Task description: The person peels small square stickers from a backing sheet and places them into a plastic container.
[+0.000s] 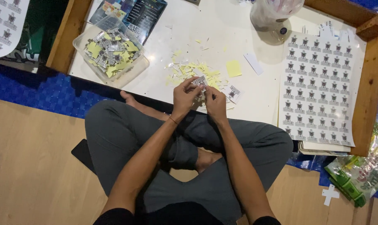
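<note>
My left hand (184, 96) and my right hand (216, 102) meet over the near edge of a low white table (205, 29), above my crossed legs. Together they pinch a small black-and-white sticker (199, 81), the left fingers at its top, the right fingers just below. A second small sticker (232, 93) lies on the table right of my hands. Yellow paper scraps (193, 71) are scattered just beyond my fingers.
A clear plastic tub (110, 52) full of stickers and yellow backings sits at the table's left. A large sheet of printed stickers (318, 83) lies on the right over a paper stack. A clear bag (274, 14) stands at the back. Snack packets (360, 175) rest on the floor.
</note>
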